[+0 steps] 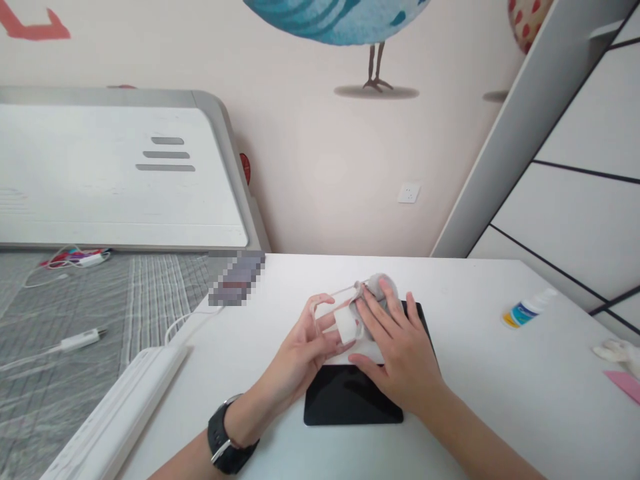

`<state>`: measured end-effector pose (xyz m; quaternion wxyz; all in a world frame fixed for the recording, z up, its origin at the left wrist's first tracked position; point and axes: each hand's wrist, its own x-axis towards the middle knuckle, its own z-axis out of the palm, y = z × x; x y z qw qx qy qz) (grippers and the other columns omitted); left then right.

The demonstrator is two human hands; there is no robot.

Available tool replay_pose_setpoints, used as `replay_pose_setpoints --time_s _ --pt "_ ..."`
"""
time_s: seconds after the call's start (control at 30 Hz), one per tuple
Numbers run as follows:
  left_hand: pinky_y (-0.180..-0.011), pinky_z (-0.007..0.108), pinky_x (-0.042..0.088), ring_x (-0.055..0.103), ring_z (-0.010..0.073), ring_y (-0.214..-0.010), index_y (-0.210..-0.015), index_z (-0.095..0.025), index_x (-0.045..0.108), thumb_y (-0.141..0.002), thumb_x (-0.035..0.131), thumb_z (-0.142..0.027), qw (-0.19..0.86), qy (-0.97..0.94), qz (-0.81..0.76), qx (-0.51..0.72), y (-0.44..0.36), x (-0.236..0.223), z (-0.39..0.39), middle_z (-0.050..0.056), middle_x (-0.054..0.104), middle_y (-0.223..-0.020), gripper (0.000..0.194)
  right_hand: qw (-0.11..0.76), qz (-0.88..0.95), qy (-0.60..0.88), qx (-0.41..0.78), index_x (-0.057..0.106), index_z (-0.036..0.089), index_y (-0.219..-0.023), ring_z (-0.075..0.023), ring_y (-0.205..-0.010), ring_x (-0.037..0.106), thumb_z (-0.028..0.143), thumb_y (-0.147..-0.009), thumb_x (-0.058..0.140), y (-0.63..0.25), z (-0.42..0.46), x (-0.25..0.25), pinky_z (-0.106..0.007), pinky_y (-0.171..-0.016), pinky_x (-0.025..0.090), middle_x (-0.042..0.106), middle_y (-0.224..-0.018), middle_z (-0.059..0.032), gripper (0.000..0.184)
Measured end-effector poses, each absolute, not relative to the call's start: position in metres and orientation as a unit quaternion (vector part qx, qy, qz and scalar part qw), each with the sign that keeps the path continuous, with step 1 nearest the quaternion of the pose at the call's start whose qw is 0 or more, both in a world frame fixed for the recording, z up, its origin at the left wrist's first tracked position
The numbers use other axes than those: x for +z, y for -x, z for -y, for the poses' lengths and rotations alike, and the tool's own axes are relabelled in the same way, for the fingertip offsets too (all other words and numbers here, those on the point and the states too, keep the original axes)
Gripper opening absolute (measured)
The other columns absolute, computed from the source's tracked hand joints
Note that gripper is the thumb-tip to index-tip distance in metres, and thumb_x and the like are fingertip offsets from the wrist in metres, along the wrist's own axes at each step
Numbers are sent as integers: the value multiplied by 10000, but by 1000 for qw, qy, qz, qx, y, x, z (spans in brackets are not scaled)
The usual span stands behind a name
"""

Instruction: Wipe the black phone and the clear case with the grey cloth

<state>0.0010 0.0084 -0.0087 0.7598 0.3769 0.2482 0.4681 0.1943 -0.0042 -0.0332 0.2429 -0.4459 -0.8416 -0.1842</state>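
Both my hands meet over a black tablet lying flat on the white table. My left hand, with a black watch on its wrist, grips a clear phone case by its near edge, a white strip across its fingers. My right hand lies on top of the case with fingers stretched out, pressing a grey cloth against it. The middle of the case is hidden under my fingers.
A small spray bottle lies on the table at the right, with a pink sheet and a white object at the far right edge. A bed with charger cables is at the left, a white headboard behind it. A wall socket is ahead.
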Motion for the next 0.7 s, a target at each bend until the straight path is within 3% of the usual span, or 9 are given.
replay_pose_setpoints --time_s 0.1,0.17,0.33,0.43,0.53,0.6,0.7 --pt "-1064 266 440 627 173 -1248 -1381 -318 530 -657 595 102 789 -358 -218 448 -4 -16 -4 6 671 -1352 840 232 885 378 -141 392 125 -1545 -292 -1559 188 740 -967 381 -182 11 -34 -497 -1247 188 280 -1658 -57 844" --pt "-1110 230 387 511 172 -1386 -1439 -309 515 -620 557 117 787 -357 -214 455 -4 -19 -3 4 597 -1466 925 224 900 352 -130 401 154 -1542 -255 -1550 227 746 -969 364 -180 10 -32 -465 -1238 235 308 -1648 -33 825" --pt "-967 236 491 636 193 -1232 -1486 -295 490 -729 634 30 784 -371 -193 460 -7 -13 -4 31 609 -1452 836 249 849 440 -158 410 133 -1531 -298 -1525 290 632 -1030 366 -195 1 -25 -545 -1219 239 336 -1636 -58 709" --pt "-1095 298 436 594 224 -1299 -1429 -265 565 -724 656 21 787 -373 -179 457 -10 -12 -2 37 623 -1433 767 277 828 463 -155 419 89 -1521 -327 -1536 256 693 -1000 358 -188 8 -26 -567 -1236 201 351 -1627 -93 801" --pt "-1170 317 368 514 221 -1387 -1316 -258 660 -741 620 31 782 -353 -205 471 -9 -18 0 28 642 -1413 645 278 870 389 -124 425 76 -1517 -302 -1554 212 823 -911 356 -173 17 -29 -494 -1245 260 315 -1642 -94 965" --pt "-1165 312 373 514 220 -1385 -1281 -247 681 -715 603 49 786 -343 -205 472 -8 -21 -1 34 664 -1382 644 252 896 347 -112 389 101 -1542 -264 -1555 218 803 -925 366 -171 16 -30 -455 -1229 317 297 -1650 -62 935" --pt "-1123 299 414 536 217 -1359 -1334 -256 643 -673 611 57 793 -340 -182 471 -7 -20 -4 29 661 -1380 732 230 892 372 -112 349 136 -1566 -274 -1546 248 702 -992 369 -186 4 -30 -507 -1205 348 297 -1650 -46 807"
